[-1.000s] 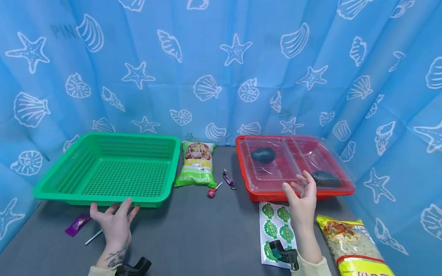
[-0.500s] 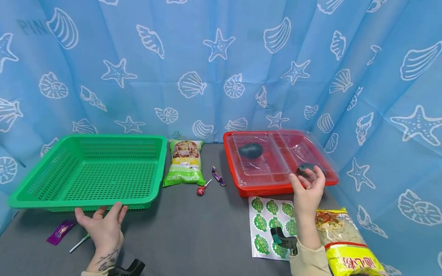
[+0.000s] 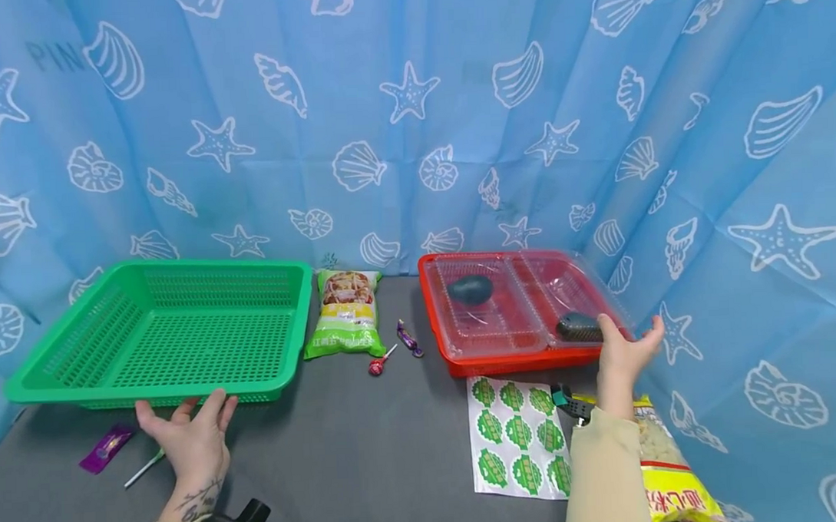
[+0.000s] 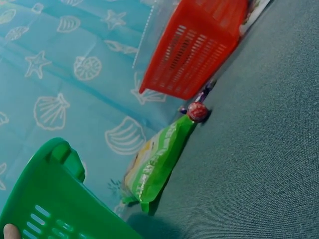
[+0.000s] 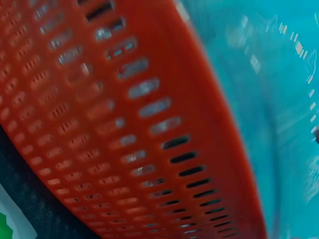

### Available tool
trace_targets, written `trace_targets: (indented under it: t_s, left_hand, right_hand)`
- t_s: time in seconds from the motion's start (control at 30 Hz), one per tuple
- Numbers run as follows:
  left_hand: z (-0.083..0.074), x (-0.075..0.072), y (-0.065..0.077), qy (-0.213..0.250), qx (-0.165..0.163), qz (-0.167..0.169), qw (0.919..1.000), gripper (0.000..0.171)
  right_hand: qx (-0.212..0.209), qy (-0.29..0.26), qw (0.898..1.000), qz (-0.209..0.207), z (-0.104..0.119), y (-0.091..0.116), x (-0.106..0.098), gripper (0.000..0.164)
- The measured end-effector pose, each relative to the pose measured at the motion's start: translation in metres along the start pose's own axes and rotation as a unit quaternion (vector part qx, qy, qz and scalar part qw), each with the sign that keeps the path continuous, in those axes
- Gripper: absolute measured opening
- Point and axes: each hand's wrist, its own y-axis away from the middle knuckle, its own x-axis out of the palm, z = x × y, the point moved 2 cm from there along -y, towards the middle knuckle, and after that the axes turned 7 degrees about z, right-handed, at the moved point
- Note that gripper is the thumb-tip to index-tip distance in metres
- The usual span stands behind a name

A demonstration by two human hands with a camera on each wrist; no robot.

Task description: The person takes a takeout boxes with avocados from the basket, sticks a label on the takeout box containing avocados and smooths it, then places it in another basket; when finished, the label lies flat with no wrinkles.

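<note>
My left hand (image 3: 192,442) is at the front wall of the green plastic basket (image 3: 56,389), its spread fingertips at the underside of the rim. In the left wrist view, a fingertip (image 4: 11,231) rests against that basket's slotted wall. On the right, the red slotted basket (image 3: 518,363) bears a clear plastic tray (image 3: 530,303) with two compartments. A smooth dark oval object (image 3: 470,290) shows on the left side and a speckled black one (image 3: 578,327) on the right. My right hand (image 3: 622,361) is at the red basket's front right corner, thumb and fingers spread apart.
Between the baskets are a green food bag (image 3: 347,317), a red lollipop (image 3: 376,365) and a purple wrapped candy (image 3: 408,340). A green-printed sticker sheet (image 3: 517,442), yellow food bag (image 3: 674,479), purple packet (image 3: 108,447) and lollipop stick (image 3: 142,469) lie nearer me. A curtain (image 3: 413,123) hangs behind.
My right hand has moved right, from over the tray's front edge to the red basket's front right corner, its fingers spreading. My left hand stays at the green basket. The head view has turned right.
</note>
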Motion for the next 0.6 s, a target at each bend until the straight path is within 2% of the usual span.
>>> trace_targets:
  t_s: [0.2,0.37,0.47,0.6]
  left_hand:
    - [0.0,-0.001,0.002,0.001,0.012,0.003,0.9999,0.108]
    - [0.002,0.0,0.001,0.01,0.019,0.005,0.9998,0.109]
    - [0.003,0.0,0.0,0.01,0.022,0.007,0.9997,0.109]
    - [0.003,-0.002,-0.001,0.008,0.023,0.008,0.9997,0.109]
  right_hand:
    - [0.057,0.062,0.996,-0.005,-0.012,-0.012,0.001,0.084]
    - [0.108,0.145,0.983,0.021,-0.012,-0.017,-0.001,0.09]
    - [0.117,0.181,0.976,0.031,-0.01,-0.019,-0.001,0.093]
    - [0.1,0.222,0.97,0.024,-0.008,-0.018,0.001,0.088]
